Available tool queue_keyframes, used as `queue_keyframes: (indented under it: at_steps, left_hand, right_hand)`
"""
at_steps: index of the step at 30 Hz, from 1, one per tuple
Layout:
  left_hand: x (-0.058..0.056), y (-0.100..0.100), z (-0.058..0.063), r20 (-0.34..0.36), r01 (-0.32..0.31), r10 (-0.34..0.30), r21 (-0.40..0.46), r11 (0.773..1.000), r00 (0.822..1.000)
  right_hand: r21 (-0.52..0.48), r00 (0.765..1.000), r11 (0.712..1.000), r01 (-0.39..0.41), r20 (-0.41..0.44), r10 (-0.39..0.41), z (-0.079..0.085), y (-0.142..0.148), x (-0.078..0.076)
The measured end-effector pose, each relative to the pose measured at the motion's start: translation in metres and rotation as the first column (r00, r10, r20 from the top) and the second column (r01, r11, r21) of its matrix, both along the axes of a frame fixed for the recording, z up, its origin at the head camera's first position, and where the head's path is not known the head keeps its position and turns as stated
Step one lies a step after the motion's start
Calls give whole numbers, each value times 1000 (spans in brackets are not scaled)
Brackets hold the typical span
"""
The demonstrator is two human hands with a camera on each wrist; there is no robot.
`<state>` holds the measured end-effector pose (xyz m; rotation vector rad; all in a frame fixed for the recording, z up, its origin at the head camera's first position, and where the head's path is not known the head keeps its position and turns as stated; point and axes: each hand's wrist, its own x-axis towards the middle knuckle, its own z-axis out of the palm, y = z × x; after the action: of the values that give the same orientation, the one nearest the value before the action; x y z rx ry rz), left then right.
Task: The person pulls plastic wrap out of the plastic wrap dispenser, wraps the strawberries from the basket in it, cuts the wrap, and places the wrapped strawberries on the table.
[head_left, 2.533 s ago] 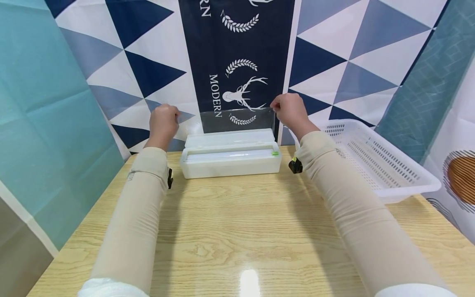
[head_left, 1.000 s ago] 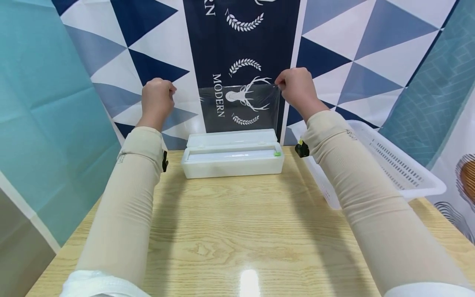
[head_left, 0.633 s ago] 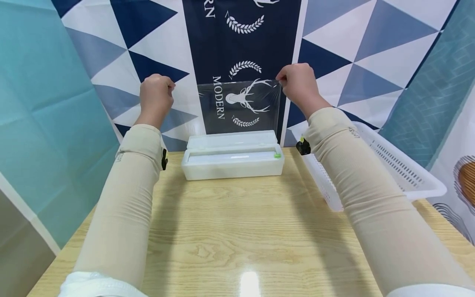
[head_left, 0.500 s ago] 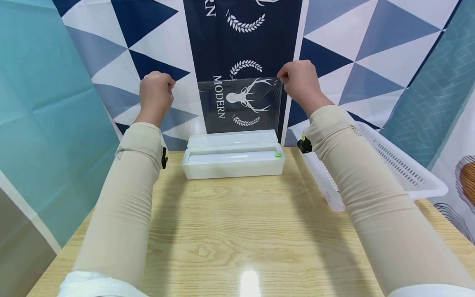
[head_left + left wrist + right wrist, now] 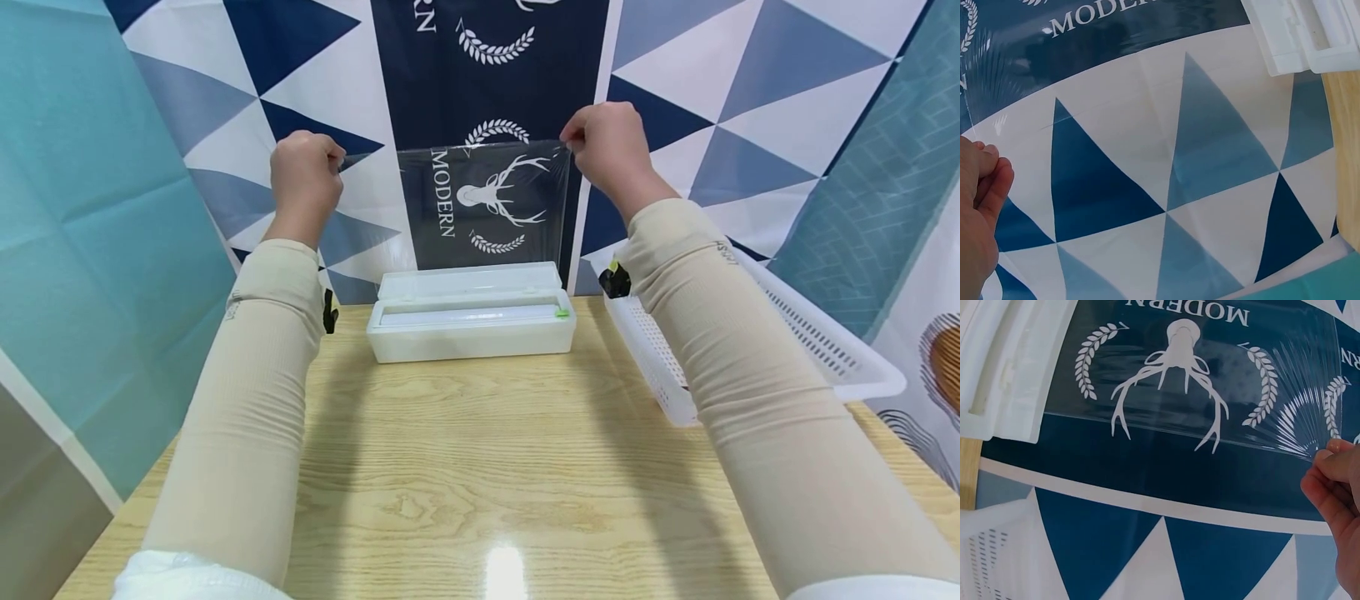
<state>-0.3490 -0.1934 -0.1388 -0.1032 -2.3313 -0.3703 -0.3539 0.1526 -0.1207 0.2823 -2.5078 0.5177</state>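
Note:
A clear sheet of plastic wrap stretches upright between my two raised hands, its lower part reaching down to a white dispenser box. My left hand pinches the upper left corner between thumb and fingers. At the upper right corner my right hand pinches the sheet; in the right wrist view the plastic wrap fans into creases at those fingertips. Lid tilted back, the box stands at the far side of the table with a white roll inside and a small green piece at its right end.
A white perforated basket stands on the right of the wooden table, partly hidden by the right sleeve. Behind the box hangs a patterned cloth, and a teal cloth borders the left side.
Both hands have risen well above the box and moved slightly apart, drawing the plastic wrap higher. The box has stayed in place on the table.

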Motion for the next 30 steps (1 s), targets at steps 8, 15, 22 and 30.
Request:
queue_keyframes:
  at_steps: [8,15,22,30]
  left_hand:
    - [1,-3,3,-30,4,-4,-12,1000,1000]
    - [1,-3,8,-62,22,-24,-34,999,998]
    - [4,-3,19,-88,24,-30,-71,997,996]
    - [7,-6,26,-96,13,-22,-89,996,995]
  right_hand:
    - [4,1000,1000,10,-1,-10,4,-2,1]
    - [18,999,999,27,-17,-27,8,-3,2]
    - [46,997,998,32,-72,-28,16,-2,6]
    - [50,997,998,25,-76,-21,22,-4,8]
